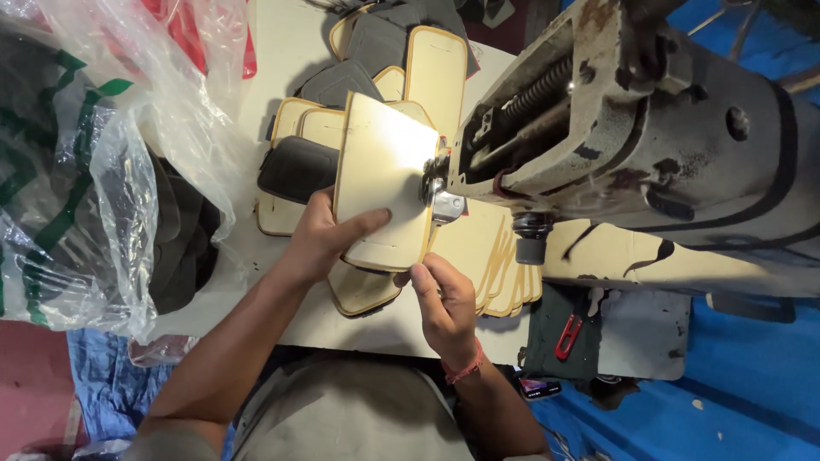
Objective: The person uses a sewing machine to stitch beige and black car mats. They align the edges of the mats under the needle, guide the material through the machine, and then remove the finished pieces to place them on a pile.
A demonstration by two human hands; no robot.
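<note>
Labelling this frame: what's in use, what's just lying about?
In use: tan panel, held by left hand and right hand at the sewing machine.
Lying about: panel stack, dark pad, plastic bags, red snips, phone.

Place: a small stitching workshop for leather or footwear parts
Machine: a worn, rust-flecked industrial sewing machine (649, 137) with chipped grey paint stands over the bench
Work surface: a pale, scuffed table (282, 51) crowded with work
Stock: many identical tan cut panels (436, 72) lie fanned and stacked, some with dark padded faces
Storage: clear plastic bags (102, 154) of material sit at the side
Floor: a blue tarpaulin (752, 367) is spread below
</note>
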